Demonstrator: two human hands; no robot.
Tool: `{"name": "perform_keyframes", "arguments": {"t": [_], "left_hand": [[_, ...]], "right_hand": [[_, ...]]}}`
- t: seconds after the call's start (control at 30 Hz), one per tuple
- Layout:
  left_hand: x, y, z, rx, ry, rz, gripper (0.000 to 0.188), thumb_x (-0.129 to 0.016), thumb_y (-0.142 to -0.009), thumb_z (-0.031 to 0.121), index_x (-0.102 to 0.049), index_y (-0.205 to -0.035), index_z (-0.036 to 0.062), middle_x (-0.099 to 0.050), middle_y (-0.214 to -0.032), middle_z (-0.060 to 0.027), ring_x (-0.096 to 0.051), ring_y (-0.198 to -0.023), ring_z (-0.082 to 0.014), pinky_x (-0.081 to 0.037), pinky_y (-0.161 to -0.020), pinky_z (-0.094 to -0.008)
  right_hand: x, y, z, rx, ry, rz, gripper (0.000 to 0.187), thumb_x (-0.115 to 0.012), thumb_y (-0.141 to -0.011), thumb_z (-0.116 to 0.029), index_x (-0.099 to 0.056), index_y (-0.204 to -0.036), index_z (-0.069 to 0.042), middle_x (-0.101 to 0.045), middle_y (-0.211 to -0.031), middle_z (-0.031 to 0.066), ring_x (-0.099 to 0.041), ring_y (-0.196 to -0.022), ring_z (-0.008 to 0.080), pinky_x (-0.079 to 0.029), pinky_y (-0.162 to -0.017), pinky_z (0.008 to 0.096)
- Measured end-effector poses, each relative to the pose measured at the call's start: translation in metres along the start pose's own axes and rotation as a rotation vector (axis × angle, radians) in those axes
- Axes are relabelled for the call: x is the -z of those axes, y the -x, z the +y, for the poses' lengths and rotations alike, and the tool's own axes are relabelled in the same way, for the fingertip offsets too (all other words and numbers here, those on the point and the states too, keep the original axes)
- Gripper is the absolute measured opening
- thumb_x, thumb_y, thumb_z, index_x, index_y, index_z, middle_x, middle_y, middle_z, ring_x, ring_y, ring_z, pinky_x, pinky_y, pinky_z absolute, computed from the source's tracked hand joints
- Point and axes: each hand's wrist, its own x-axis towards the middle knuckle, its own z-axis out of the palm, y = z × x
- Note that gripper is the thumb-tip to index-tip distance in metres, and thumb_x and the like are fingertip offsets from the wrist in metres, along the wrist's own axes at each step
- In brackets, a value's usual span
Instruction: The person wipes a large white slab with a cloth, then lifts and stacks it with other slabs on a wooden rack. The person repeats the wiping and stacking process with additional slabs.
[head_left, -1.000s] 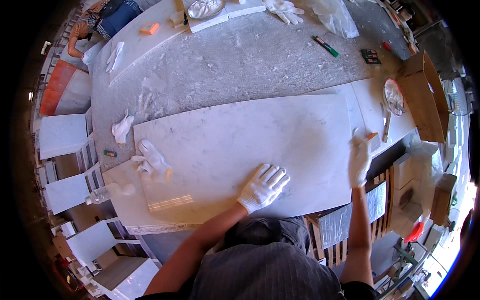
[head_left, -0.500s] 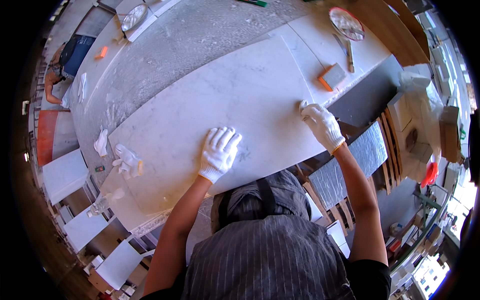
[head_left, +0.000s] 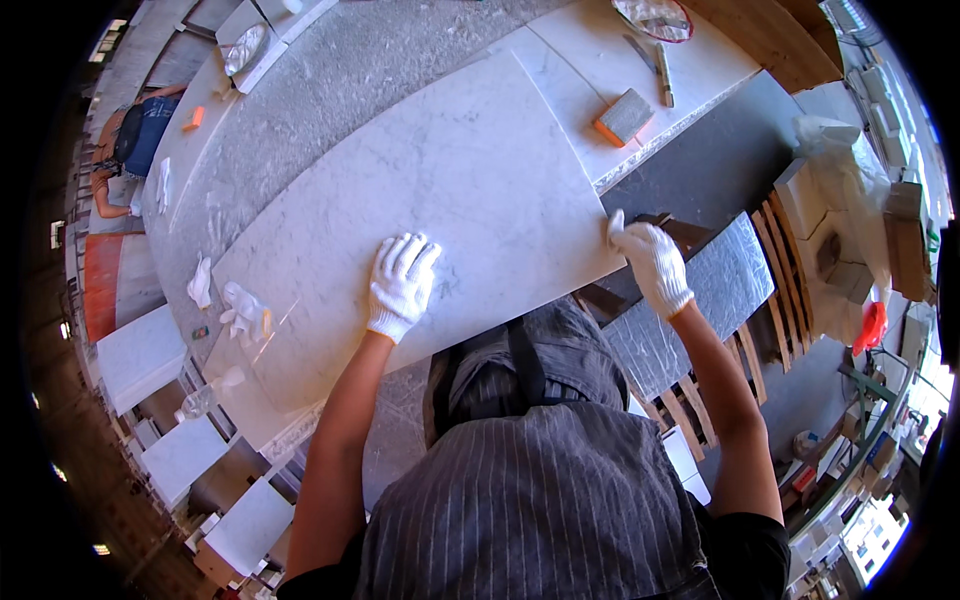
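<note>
A large white marble slab point(head_left: 450, 160) with grey veins lies on the worktable in front of me, its long near edge beside my body. My left hand point(head_left: 402, 280), in a white knitted glove, rests flat on the slab with fingers stretched out. At the slab's right-hand corner is my right hand point(head_left: 648, 258), gloved the same way. Its fingers are bent around the edge, and the thumb stands out at the far side. The fingertips are partly hidden. An orange-and-grey block point(head_left: 625, 118) lies on a neighbouring white slab point(head_left: 600, 75) beyond that corner.
A knife-like tool point(head_left: 665, 75) and a red-rimmed bowl point(head_left: 652, 15) lie beyond the block. Loose white gloves point(head_left: 245, 312) and a plastic bottle point(head_left: 198, 402) sit at left. Below right, a dark grey slab point(head_left: 690, 320) lies near wooden pallets. Another person point(head_left: 145, 135) bends at far left.
The view has shifted, and the slab with the things around it appears farther left. My left hand appears farther left too. My right hand stays at the slab's right edge.
</note>
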Motion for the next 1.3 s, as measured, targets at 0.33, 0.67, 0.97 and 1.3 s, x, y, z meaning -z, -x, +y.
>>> {"name": "perform_keyframes", "arguments": {"t": [0.33,0.67,0.97,1.3], "left_hand": [[0.0,0.001,0.0,0.004,-0.002,-0.017,0.04,-0.062,-0.087,0.018,-0.062,-0.128,0.0156,-0.055,-0.133,-0.0099,-0.05,-0.124,-0.0331,-0.036,-0.111,-0.052],[0.001,-0.004,0.004,0.027,0.011,-0.034,0.04,-0.058,-0.09,0.022,-0.061,-0.13,0.0176,-0.055,-0.135,-0.0099,-0.049,-0.127,-0.0331,-0.035,-0.112,-0.0519],[0.009,-0.006,0.007,0.075,-0.023,-0.024,0.034,-0.062,-0.084,0.019,-0.066,-0.118,0.0159,-0.06,-0.125,-0.0081,-0.055,-0.119,-0.0297,-0.041,-0.106,-0.05],[-0.019,-0.04,0.08,0.305,-0.062,0.113,0.032,-0.06,-0.083,0.017,-0.064,-0.114,0.0095,-0.06,-0.114,-0.0135,-0.055,-0.115,-0.0334,-0.042,-0.104,-0.0527]], "right_hand": [[0.006,0.023,0.001,-0.012,-0.028,-0.123,0.017,-0.061,-0.083,-0.008,-0.068,-0.098,-0.008,-0.066,-0.093,0.0123,-0.064,-0.091,0.0318,-0.051,-0.079,0.0394],[0.013,0.048,0.01,0.02,0.308,-0.393,0.012,-0.061,-0.085,-0.009,-0.069,-0.093,-0.009,-0.066,-0.09,0.0099,-0.065,-0.084,0.0325,-0.053,-0.078,0.0409],[0.021,0.051,-0.041,-0.272,-0.311,0.185,0.017,-0.064,-0.088,0.004,-0.072,-0.102,0.0,-0.069,-0.102,0.0149,-0.067,-0.091,0.0246,-0.053,-0.082,0.0322],[-0.028,-0.017,-0.072,-0.131,-0.535,0.202,0.025,-0.064,-0.086,0.007,-0.068,-0.109,0.002,-0.068,-0.098,0.0132,-0.065,-0.088,0.0214,-0.051,-0.079,0.0298]]}}
